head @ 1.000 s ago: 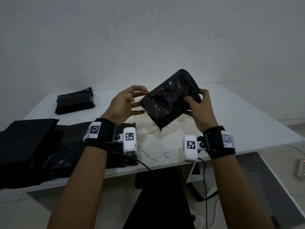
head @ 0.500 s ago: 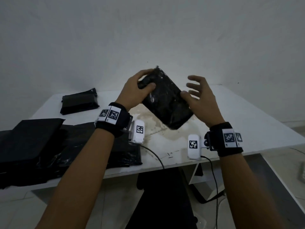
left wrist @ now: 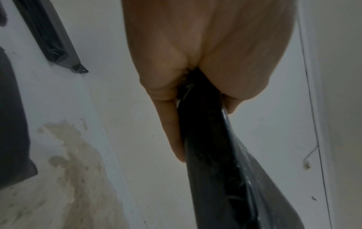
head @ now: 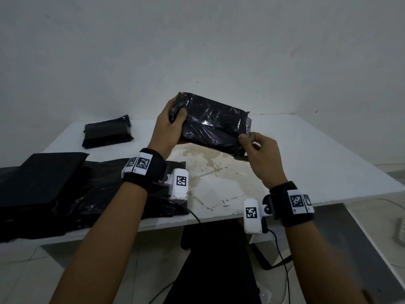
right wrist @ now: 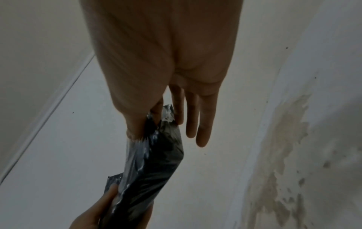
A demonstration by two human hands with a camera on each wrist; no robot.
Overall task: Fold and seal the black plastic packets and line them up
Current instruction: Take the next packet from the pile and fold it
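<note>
I hold a shiny black plastic packet (head: 211, 123) in the air above the white table (head: 306, 154), lying roughly level. My left hand (head: 173, 126) grips its left end, thumb on the near face and fingers behind. My right hand (head: 252, 145) pinches its lower right corner between thumb and forefinger. In the left wrist view the packet (left wrist: 211, 155) runs out between thumb and fingers. The right wrist view shows the crinkled packet (right wrist: 152, 155) pinched at its end, the other fingers (right wrist: 201, 124) straight. A folded black packet (head: 107, 133) lies at the table's back left.
A heap of flat black plastic bags (head: 43, 187) covers the table's left front. A brownish stain (head: 210, 163) marks the table's middle. Cables hang from the wrist cameras below the front edge. A wall stands close behind the table.
The packet has turned from steeply tilted to nearly level and risen. My left hand stays clasped on its left end; my right hand, which was open beside it, now pinches the lower right corner.
</note>
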